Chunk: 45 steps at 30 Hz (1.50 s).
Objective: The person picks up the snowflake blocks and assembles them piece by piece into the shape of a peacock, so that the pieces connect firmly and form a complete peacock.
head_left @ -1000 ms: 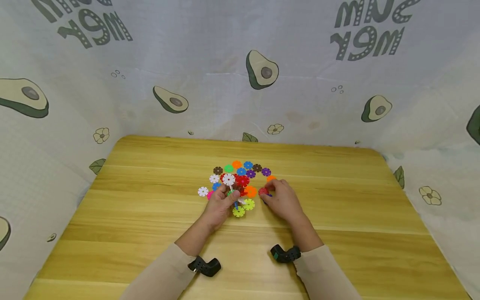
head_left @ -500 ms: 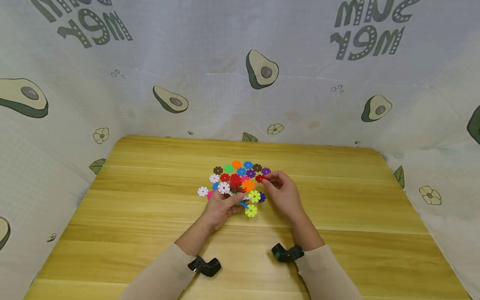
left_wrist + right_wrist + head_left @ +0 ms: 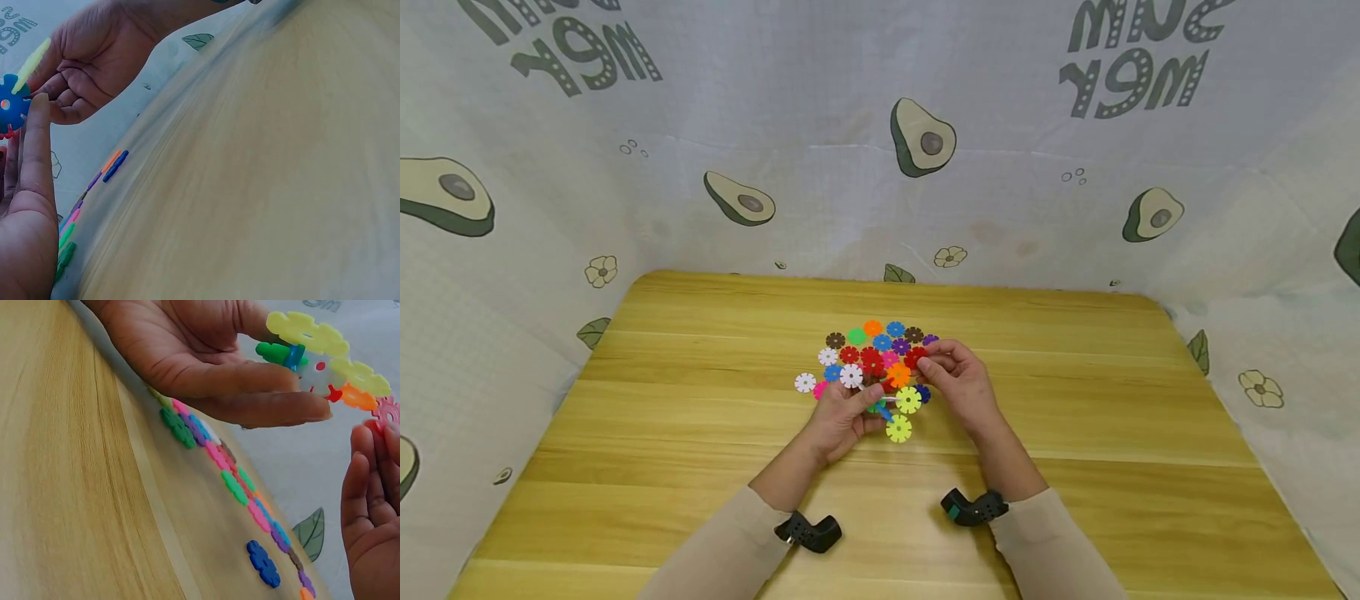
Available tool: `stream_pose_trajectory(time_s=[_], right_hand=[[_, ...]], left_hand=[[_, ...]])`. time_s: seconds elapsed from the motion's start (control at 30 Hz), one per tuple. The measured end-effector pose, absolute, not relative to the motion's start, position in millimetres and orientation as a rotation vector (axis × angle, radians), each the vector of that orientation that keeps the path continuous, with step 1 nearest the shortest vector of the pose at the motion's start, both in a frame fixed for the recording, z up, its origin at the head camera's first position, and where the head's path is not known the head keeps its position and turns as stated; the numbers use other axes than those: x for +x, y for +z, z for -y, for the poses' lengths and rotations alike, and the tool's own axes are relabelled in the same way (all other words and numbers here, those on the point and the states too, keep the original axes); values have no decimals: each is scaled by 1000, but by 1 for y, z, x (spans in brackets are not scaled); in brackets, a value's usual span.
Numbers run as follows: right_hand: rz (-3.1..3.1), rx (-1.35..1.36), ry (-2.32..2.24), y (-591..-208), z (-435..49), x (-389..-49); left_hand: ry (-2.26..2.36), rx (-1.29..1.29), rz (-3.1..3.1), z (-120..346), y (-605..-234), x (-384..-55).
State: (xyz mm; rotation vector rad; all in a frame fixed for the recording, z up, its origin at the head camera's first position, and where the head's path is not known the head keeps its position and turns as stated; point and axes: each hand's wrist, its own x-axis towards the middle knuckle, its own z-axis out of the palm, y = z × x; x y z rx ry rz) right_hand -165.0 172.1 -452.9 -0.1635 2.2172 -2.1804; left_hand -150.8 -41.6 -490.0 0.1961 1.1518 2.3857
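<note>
Several slotted snowflake building discs are joined into one cluster, gripped by my left hand (image 3: 842,417) between thumb and fingers. The cluster includes a white disc (image 3: 851,376), an orange disc (image 3: 898,374), two yellow discs (image 3: 908,400) on the near right side, and a blue disc (image 3: 11,105). My right hand (image 3: 964,387) pinches a red disc (image 3: 915,357) between thumb and index finger. In the right wrist view this red disc (image 3: 389,411) is right at the orange disc's edge (image 3: 357,397). The left palm and fingers hide part of the cluster.
Loose discs lie on the wooden table (image 3: 700,467) behind and around the hands, among them a brown disc (image 3: 836,341), a green disc (image 3: 857,336) and a white disc (image 3: 805,382). A dark blue disc (image 3: 263,564) lies apart. A printed curtain (image 3: 820,100) hangs behind.
My right hand has risen up and away with the red disc, then shifted slightly left against the cluster. My left hand has turned the cluster, swinging its yellow discs to the right.
</note>
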Motion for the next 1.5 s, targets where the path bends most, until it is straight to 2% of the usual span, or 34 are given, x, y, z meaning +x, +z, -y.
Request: stream_pose_trajectory(time_s=[0.47, 1.13, 1.5], right_hand=[[-2186, -251, -2215, -454, -173, -163], [-2374, -136, -2016, -455, -173, -165], [-2382, -168, -1937, -457, -173, -166]], left_hand=[[2403, 239, -1065, 43, -487, -150], [2407, 209, -1210, 42, -488, -151], [2340, 201, -1338, 41, -487, -152]])
